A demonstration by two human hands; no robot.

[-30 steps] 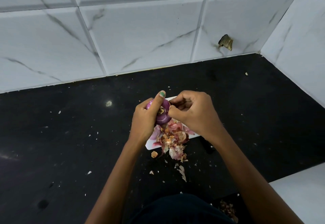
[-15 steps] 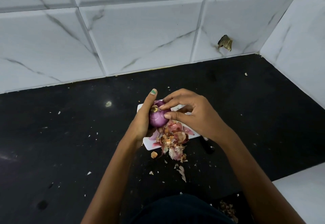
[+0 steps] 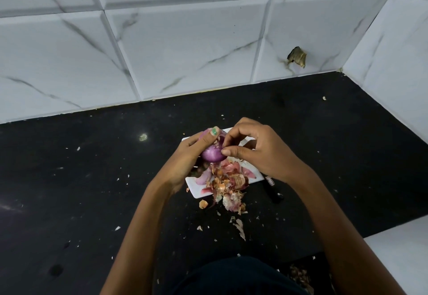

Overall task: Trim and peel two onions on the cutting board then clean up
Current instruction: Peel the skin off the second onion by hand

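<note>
A purple onion (image 3: 212, 154) is held just above the far left part of a small white cutting board (image 3: 196, 191). My left hand (image 3: 185, 158) grips it from the left, thumb laid over its top. My right hand (image 3: 257, 149) is at the onion's right side, with thumb and forefinger pinching a strip of skin at its upper edge. A heap of pink and brown onion peels (image 3: 228, 182) covers the near half of the board and spills off its front edge. A second onion is not in sight.
A knife with a dark handle (image 3: 273, 190) lies on the black counter just right of the board, partly under my right wrist. Peel scraps (image 3: 238, 225) litter the counter. White marble tiles (image 3: 185, 51) close the back and right sides. More peels (image 3: 300, 274) lie low right.
The onion has turned in my left hand, and my thumb has shifted over its top. My right fingers have moved from its side to its upper edge and pinch skin there.
</note>
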